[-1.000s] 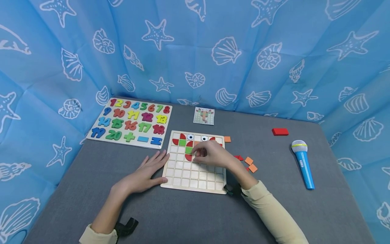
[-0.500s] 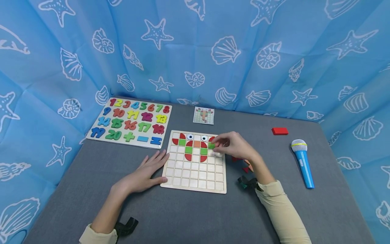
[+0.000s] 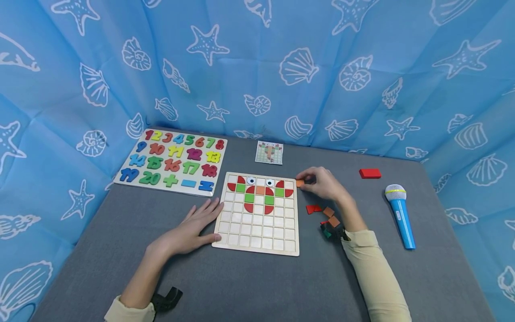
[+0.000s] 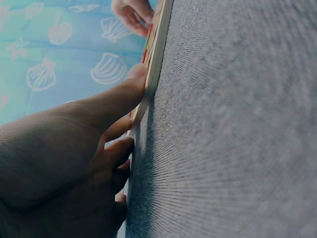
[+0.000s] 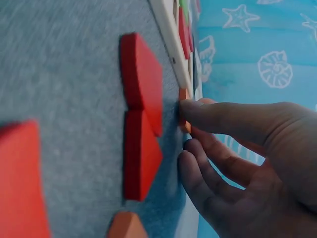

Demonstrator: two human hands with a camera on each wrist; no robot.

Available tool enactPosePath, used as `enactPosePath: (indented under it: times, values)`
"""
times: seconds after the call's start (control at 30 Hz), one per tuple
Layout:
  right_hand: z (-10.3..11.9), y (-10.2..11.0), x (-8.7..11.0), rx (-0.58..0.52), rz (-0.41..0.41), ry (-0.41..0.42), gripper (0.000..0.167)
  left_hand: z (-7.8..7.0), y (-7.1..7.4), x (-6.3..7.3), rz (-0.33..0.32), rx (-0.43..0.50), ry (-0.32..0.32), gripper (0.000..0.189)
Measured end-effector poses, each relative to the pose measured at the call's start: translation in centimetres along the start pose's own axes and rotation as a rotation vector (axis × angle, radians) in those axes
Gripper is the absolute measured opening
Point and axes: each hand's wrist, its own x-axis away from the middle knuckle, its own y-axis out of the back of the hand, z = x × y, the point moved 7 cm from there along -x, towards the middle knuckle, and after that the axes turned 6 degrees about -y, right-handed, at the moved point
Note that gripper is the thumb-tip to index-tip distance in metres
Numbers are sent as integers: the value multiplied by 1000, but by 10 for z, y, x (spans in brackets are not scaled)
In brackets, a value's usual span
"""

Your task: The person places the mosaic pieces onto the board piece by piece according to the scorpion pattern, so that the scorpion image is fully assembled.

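A square wooden grid board holds red curved pieces, green squares, an orange square and two round eye pieces in its upper rows. My left hand rests at its left edge, fingers spread, with the thumb on the rim as the left wrist view shows. Off the board's upper right corner, my right hand pinches an orange square tile between thumb and index finger. In the right wrist view, the thumb covers part of this tile. Red pieces lie on the table below that hand.
Loose orange tiles lie beside the right wrist. A picture card lies behind the grid board. At the back left is a number puzzle. A red block and a blue toy microphone lie to the right.
My right hand has moved right from the middle of the board, past its upper right cells, to the orange tile beside the corner, and now pinches it. The left hand has stayed put.
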Motion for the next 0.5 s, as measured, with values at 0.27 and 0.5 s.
enactPosePath:
  times: [0.27, 0.5]
  values:
    - [-7, 0, 0, -11, 27, -33, 29, 2, -1, -1, 9, 24, 5, 90]
    - [-14, 4, 8, -13, -38, -62, 24, 25, -12, -4, 3, -58, 19, 89]
